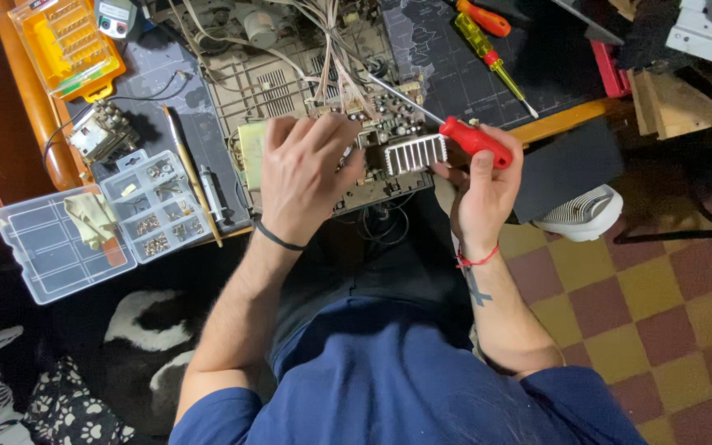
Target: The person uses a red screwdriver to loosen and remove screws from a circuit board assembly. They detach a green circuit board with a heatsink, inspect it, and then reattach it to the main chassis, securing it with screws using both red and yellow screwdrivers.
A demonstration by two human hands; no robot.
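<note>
Right now the left hand [302, 177] lies palm down over a circuit board [372, 156] at the near edge of the worktop [471, 74], its fingers curled onto the board and gripping it. At three o'clock from it, the right hand [484, 194] is closed around the red handle of a screwdriver [463, 136], whose thin metal shaft runs toward ten o'clock, over the board's top edge. A ribbed metal heat sink [415, 152] sits on the board between the two hands. Bundled wires [335, 45] rise from the board toward twelve o'clock. At nine o'clock from the left hand lies an open clear plastic parts box [67, 243] with small screws in its compartments. A yellow-handled screwdriver [492, 58] rests on the worktop at one o'clock, well apart from the hands.
</note>
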